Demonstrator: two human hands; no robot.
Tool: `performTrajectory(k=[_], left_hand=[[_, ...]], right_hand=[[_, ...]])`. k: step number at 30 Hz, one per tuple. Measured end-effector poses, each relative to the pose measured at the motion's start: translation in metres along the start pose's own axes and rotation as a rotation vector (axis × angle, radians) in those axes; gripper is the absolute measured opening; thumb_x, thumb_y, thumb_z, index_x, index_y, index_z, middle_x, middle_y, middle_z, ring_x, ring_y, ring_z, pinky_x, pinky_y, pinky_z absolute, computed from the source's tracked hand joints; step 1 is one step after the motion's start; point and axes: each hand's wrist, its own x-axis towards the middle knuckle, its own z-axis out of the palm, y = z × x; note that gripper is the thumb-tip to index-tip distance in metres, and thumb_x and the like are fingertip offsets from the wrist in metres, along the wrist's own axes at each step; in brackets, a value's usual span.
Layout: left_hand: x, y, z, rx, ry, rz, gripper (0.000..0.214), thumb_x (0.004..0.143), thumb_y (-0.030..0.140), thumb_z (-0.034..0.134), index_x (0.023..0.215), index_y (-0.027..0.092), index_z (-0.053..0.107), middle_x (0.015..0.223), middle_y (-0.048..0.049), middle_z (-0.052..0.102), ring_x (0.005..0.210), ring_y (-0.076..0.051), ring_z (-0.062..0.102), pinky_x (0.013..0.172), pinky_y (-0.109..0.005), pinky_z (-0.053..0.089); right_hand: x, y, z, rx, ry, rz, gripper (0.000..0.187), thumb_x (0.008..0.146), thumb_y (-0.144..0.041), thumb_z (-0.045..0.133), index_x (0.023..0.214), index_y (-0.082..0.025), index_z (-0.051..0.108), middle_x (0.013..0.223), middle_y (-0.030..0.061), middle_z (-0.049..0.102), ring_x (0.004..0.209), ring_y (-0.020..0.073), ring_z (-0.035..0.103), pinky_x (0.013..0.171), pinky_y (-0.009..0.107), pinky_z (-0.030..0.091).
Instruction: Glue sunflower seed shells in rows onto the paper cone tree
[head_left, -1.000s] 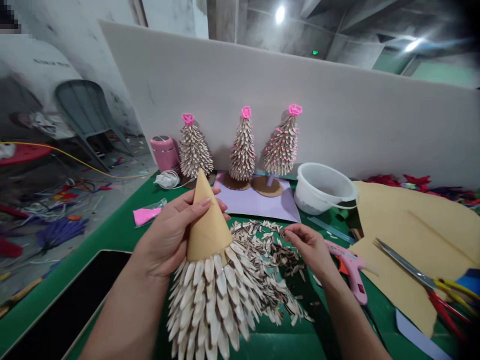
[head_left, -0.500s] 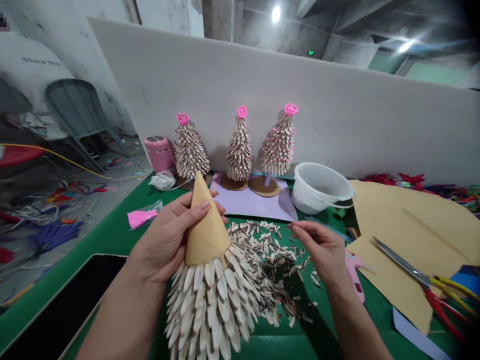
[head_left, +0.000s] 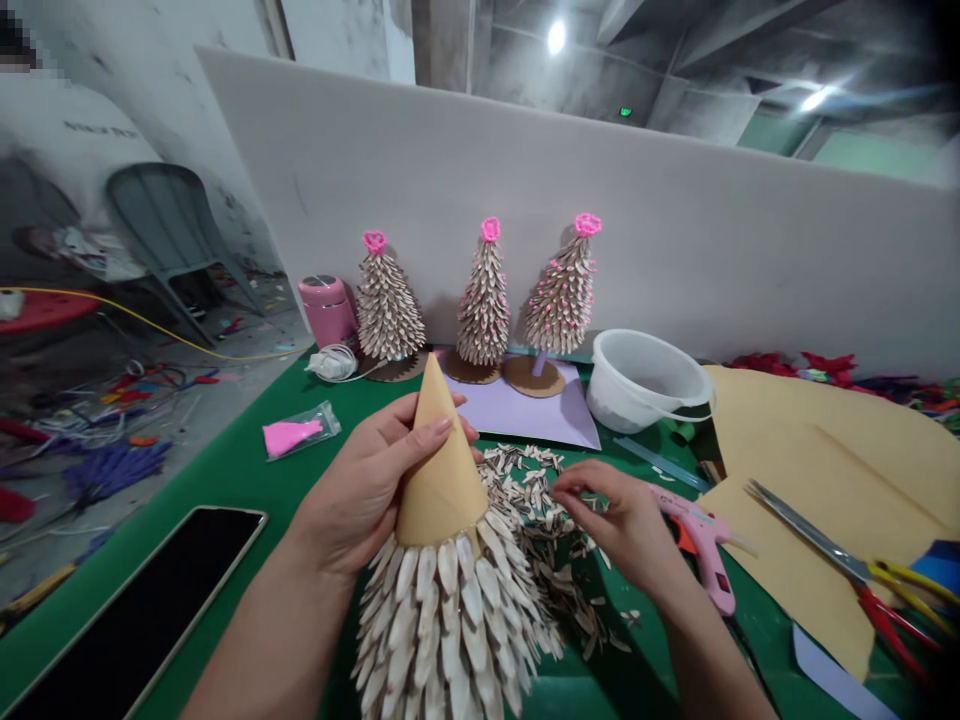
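My left hand [head_left: 375,480] is closed round the upper part of a tan paper cone [head_left: 442,490], its thumb pressed on the front. Overlapping rows of pale sunflower seed shells [head_left: 450,620] cover the cone's lower part; the top is bare. To the right of the cone, my right hand [head_left: 615,515] pinches thumb and fingers together above a heap of loose seed shells [head_left: 574,600]. Whatever lies between those fingertips is too small to make out. A pink hot glue gun [head_left: 705,555] rests on the green table just beyond the right wrist.
Behind stand three finished shell trees [head_left: 484,300] with pink tops, and a white bucket [head_left: 649,375]. Scissors [head_left: 817,535] lie on tan paper [head_left: 862,440] at right. A phone [head_left: 150,610] and a bag of pink material [head_left: 300,430] are at left.
My right hand has moved left toward the cone, fingers still pinched, uncovering more of the glue gun. The cone and left hand appear slightly farther right as the view shifts.
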Motion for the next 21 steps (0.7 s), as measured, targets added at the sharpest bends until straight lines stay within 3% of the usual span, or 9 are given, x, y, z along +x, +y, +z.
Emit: performTrajectory(k=[2, 4, 11, 21], left_hand=[[0.000, 0.000, 0.000, -0.007, 0.003, -0.002, 0.026, 0.068, 0.023, 0.066, 0.092, 0.019, 0.059, 0.073, -0.0022, 0.064, 0.064, -0.015, 0.060, 0.059, -0.026, 0.050], [0.000, 0.000, 0.000, -0.009, 0.002, 0.000, 0.026, 0.067, 0.023, 0.066, 0.092, 0.019, 0.059, 0.074, -0.0020, 0.064, 0.063, -0.015, 0.060, 0.059, -0.026, 0.050], [0.002, -0.002, -0.002, -0.016, -0.004, -0.003, 0.024, 0.071, 0.023, 0.064, 0.094, 0.019, 0.058, 0.076, -0.0010, 0.064, 0.065, -0.013, 0.060, 0.058, -0.023, 0.049], [0.002, -0.003, 0.001, -0.013, 0.002, -0.019, 0.024, 0.070, 0.024, 0.065, 0.093, 0.018, 0.058, 0.076, -0.0014, 0.063, 0.065, -0.013, 0.059, 0.059, -0.023, 0.048]], right_hand=[[0.000, 0.009, 0.002, -0.076, -0.150, 0.024, 0.009, 0.075, -0.023, 0.059, 0.075, -0.025, 0.068, 0.077, -0.0001, 0.067, 0.072, 0.0153, 0.061, 0.067, 0.026, 0.046], [0.001, 0.019, 0.005, -0.152, -0.220, 0.068, 0.010, 0.077, -0.024, 0.058, 0.078, -0.026, 0.068, 0.079, -0.0003, 0.067, 0.073, 0.0154, 0.062, 0.067, 0.026, 0.046], [0.008, 0.049, 0.029, -0.424, -0.206, 0.206, 0.019, 0.083, -0.030, 0.053, 0.094, -0.016, 0.058, 0.089, 0.0026, 0.060, 0.077, 0.0140, 0.057, 0.069, 0.032, 0.047], [0.008, 0.048, 0.038, -0.547, -0.281, 0.241, 0.017, 0.087, -0.030, 0.049, 0.093, -0.016, 0.058, 0.092, 0.0027, 0.060, 0.075, 0.0120, 0.057, 0.068, 0.031, 0.049]])
